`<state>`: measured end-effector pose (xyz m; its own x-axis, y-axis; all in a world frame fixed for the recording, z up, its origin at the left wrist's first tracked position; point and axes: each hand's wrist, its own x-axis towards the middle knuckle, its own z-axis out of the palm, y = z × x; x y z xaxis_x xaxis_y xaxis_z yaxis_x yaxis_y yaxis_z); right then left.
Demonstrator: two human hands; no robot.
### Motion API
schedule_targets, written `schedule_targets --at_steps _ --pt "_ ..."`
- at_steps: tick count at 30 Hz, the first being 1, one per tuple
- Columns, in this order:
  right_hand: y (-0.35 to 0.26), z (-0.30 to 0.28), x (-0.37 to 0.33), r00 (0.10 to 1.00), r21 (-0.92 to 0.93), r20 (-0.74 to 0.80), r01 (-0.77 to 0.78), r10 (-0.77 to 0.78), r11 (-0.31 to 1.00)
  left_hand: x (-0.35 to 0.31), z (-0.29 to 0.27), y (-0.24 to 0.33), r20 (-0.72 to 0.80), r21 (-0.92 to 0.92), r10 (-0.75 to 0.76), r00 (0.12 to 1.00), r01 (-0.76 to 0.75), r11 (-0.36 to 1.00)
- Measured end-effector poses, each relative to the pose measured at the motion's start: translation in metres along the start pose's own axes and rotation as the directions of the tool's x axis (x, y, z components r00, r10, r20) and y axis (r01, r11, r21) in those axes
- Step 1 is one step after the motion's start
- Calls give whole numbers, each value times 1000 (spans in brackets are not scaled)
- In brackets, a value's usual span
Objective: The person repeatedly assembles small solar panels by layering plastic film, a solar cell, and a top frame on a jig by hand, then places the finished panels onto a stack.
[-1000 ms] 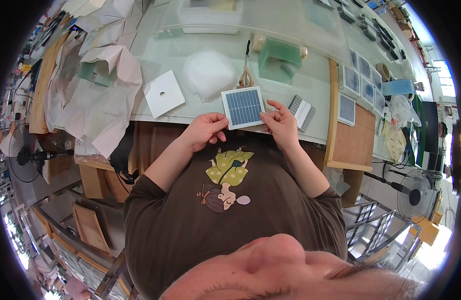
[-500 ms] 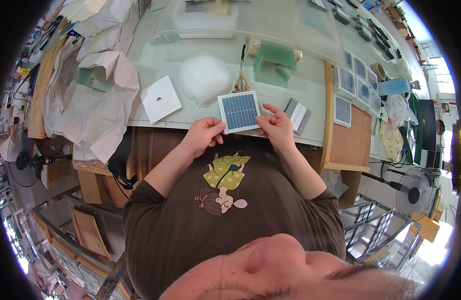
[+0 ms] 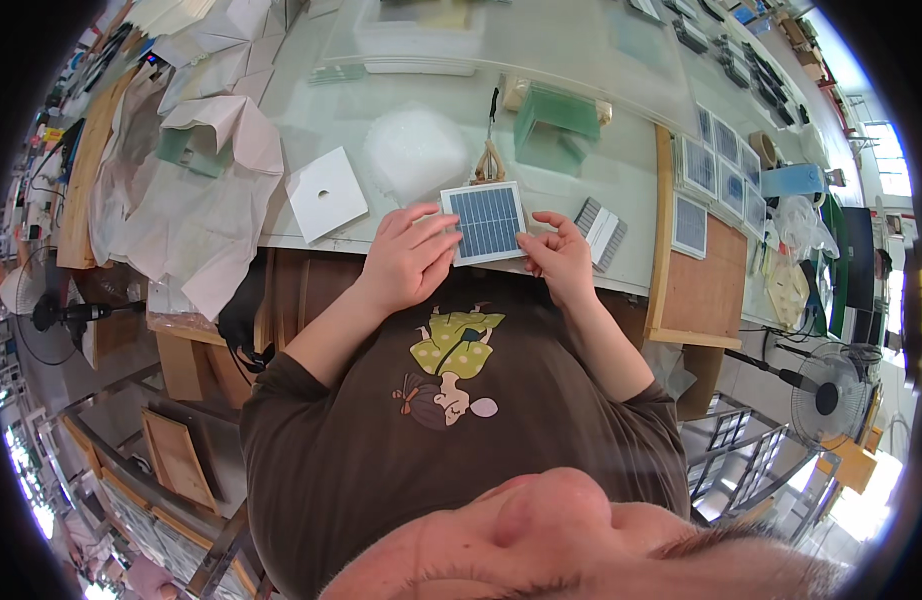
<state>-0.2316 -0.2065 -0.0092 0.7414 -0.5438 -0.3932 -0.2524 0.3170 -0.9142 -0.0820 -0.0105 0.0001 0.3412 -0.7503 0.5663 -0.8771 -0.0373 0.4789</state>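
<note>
A solar panel [image 3: 486,222] is being held at the near edge of the table [image 3: 631,160], one corner being pinched by the right hand [image 3: 561,260], probably for steadiness. The left hand [image 3: 409,258] is being spread over its left edge; gripping there cannot be told. Green glass [image 3: 559,122] is standing beyond.

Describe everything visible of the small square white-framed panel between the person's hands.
The small, roughly square white-framed panel has a blue-grey face divided by thin pale upright lines, with another pale line across the middle. It is face up, turned slightly, at the front edge of the pale greenish tabletop; whether it rests there or is lifted cannot be told. Fingertips of the bare left hand overlap its left edge, while the bare right hand pinches it near the lower right corner.
</note>
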Motion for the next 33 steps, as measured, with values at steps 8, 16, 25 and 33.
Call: schedule_targets --at_steps 8,16,25,33 --pt "-5 -4 -1 978 153 6 -207 208 966 0 -2 -2 99 21 59 993 -61 998" --pt "-6 -4 3 966 -134 80 -234 246 963 4 -2 -2 107 28 60 992 -63 998" --pt "-2 -6 0 978 -130 57 -190 199 973 6 -1 2 116 62 45 992 -52 997" --pt "-4 -11 10 988 -62 66 -138 142 989 14 5 6 112 89 24 993 -34 995"
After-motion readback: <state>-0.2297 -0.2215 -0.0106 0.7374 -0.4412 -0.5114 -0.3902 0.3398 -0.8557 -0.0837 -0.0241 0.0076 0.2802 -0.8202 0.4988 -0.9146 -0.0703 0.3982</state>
